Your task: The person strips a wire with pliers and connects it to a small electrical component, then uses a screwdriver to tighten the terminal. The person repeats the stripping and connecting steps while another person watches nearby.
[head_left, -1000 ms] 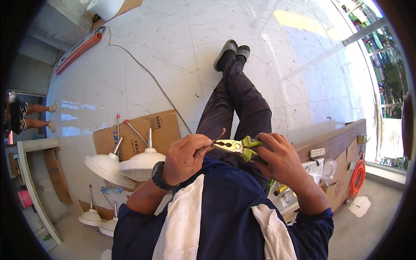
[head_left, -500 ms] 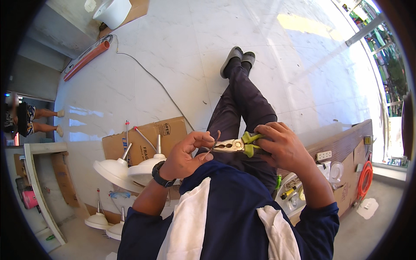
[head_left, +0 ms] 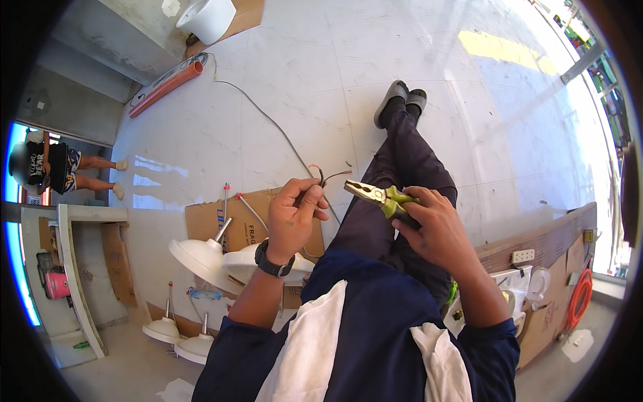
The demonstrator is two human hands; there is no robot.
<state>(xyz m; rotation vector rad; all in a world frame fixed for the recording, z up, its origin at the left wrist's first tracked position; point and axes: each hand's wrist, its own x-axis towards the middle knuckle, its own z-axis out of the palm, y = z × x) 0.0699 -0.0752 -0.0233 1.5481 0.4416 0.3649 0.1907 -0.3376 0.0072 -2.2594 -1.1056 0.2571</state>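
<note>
My left hand [head_left: 295, 213], wearing a black wristwatch, pinches thin electrical wires [head_left: 324, 179] between thumb and fingertips. Two bare-looking ends of the wires spread above the fingertips, one reddish, one dark. In my right hand [head_left: 432, 220] is a pair of combination pliers [head_left: 376, 194] with green and dark handles. Its metal jaws point left toward the wires, a short gap away, with nothing visible between them. Both hands are held over my lap, above dark trousers [head_left: 418, 154].
White lamp shades [head_left: 197, 258] with metal stems stand on flattened cardboard [head_left: 204, 214] at the left. A grey cable [head_left: 268, 120] crosses the tiled floor. At right are a wooden board [head_left: 489, 258], a white socket strip [head_left: 523, 256] and coiled orange hose [head_left: 580, 298]. Another person [head_left: 67, 167] stands far left.
The pliers' jaws have come away from the wires, which they met before. My left hand has risen, its fingers closer together, and the wire ends now spread apart. The whole view has shifted.
</note>
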